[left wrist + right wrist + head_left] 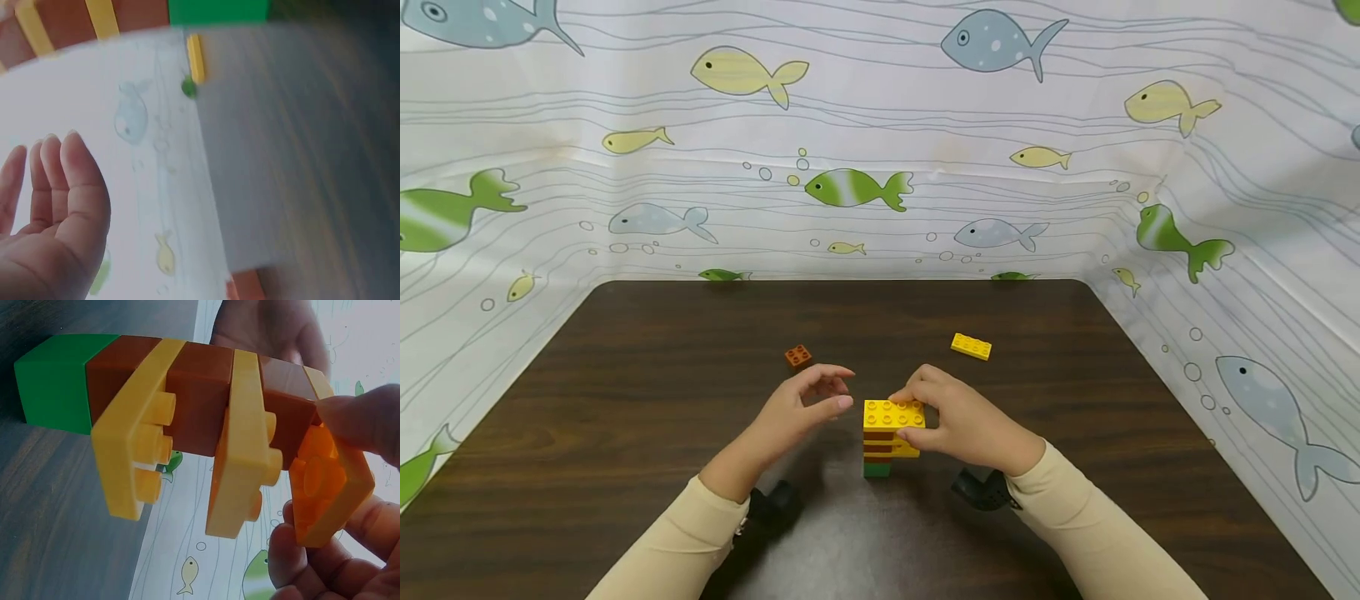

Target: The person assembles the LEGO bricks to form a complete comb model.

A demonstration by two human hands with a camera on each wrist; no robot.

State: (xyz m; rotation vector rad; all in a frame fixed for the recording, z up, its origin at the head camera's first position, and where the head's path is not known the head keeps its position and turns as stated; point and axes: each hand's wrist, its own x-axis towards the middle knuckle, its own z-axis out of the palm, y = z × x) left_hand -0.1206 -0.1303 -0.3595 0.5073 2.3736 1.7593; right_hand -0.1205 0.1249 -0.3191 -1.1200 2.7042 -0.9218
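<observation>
A tower of toy building bricks point(877, 447) stands upright on the table, a green brick point(56, 384) at its base, with brown bricks and thin yellow plates alternating above. The yellow plates jut out toward the right side. My right hand point(966, 417) pinches the topmost yellow plate point(880, 414) at its right end, thumb at the near edge and fingers at the far edge. To the left of the tower, my left hand point(808, 408) hovers with relaxed, slightly bent fingers, apart from the bricks and holding nothing.
Beyond my left hand lies a loose brown brick point(798, 357). A loose yellow plate point(972, 347) lies farther back on the right. The dark wooden table point(647, 375) meets a fish-patterned sheet point(880, 108) at its back and sides.
</observation>
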